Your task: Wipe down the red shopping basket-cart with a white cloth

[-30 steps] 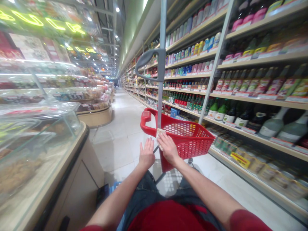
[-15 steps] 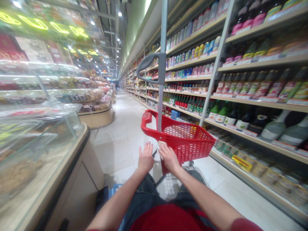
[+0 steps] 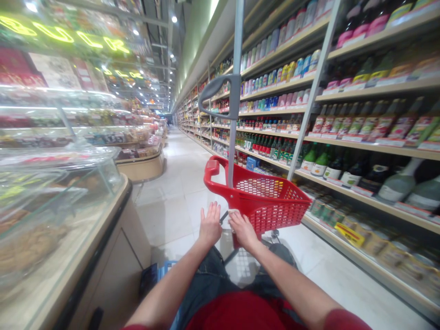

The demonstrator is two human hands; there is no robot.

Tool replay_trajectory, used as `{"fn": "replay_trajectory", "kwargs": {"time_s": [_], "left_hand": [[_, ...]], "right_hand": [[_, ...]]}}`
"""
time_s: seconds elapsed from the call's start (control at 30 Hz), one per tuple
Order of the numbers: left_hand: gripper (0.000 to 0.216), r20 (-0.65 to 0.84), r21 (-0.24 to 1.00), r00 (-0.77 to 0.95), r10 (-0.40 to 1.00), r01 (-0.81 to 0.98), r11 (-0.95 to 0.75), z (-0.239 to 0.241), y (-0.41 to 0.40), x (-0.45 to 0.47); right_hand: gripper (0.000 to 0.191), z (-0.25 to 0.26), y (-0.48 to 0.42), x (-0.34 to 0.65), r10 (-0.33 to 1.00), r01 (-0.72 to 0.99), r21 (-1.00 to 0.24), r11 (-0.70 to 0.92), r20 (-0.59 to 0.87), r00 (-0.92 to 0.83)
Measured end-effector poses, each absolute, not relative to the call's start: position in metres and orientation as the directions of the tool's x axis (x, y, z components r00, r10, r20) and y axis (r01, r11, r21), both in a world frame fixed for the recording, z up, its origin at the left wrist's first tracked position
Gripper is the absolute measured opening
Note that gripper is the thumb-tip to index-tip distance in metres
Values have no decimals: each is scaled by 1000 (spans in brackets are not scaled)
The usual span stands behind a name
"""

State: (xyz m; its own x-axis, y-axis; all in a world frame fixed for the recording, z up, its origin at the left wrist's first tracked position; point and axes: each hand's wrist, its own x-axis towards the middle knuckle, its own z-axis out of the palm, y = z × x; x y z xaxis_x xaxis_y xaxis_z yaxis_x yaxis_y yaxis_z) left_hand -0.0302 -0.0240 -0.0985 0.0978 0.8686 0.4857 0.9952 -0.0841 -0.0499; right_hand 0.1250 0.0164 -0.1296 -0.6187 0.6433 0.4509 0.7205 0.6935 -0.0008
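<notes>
A red shopping cart basket point(image 3: 271, 208) with perforated sides stands in front of me, its red handle point(image 3: 213, 166) curving toward the left. My right hand point(image 3: 243, 230) rests against the cart's red rear post, its fingers bent over a small pale cloth point(image 3: 233, 211). Just left of it is my left hand point(image 3: 210, 225), its fingers stretched out and nothing visible in them. A thin dark bar point(image 3: 224, 216) shows beside the left thumb; whether they touch I cannot tell. From the basket rises a grey pole point(image 3: 237, 50) bearing a grey loop grip point(image 3: 206, 94).
Shelves of bottles and cans point(image 3: 364, 142) run along the right, close to the basket. At left stands a glass-topped bulk food counter point(image 3: 117, 201). A tiled aisle point(image 3: 175, 156) stretches ahead between them. A blue object point(image 3: 165, 269) sits low beside my left leg.
The view has shifted slightly, so the cart and shelves appear a little further right. My right fingers have moved slightly on the cloth; the left hand stays stretched out.
</notes>
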Motion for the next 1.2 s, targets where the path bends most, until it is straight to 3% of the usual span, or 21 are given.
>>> {"fn": "replay_trajectory", "kwargs": {"time_s": [0.07,0.27,0.37,0.6,0.9,1.13,1.2], "left_hand": [[70,495,-56,97,864,995,-80,-98,-23,-30],[67,551,-67,124,825,992,-104,-91,-18,-25],[66,548,-70,133,826,991,-113,-92,-16,-21],[69,514,-54,138,846,990,-129,-102,-18,-22],[67,543,-48,115,832,993,-106,-81,-15,-26],[66,504,-58,126,854,992,-112,-92,-21,-28],[65,499,-53,121,858,993,-109,-94,-22,-30]], "right_hand": [[43,-126,15,126,641,721,-13,693,469,-607],[43,-76,26,116,488,698,-8,716,721,-492],[44,-72,30,113,531,705,-10,709,666,-524],[46,-117,18,129,654,725,-16,688,448,-610],[41,-63,36,121,470,723,24,691,744,-474],[49,-115,24,135,601,719,31,694,524,-603],[50,-120,19,139,604,718,26,695,520,-604]]}}
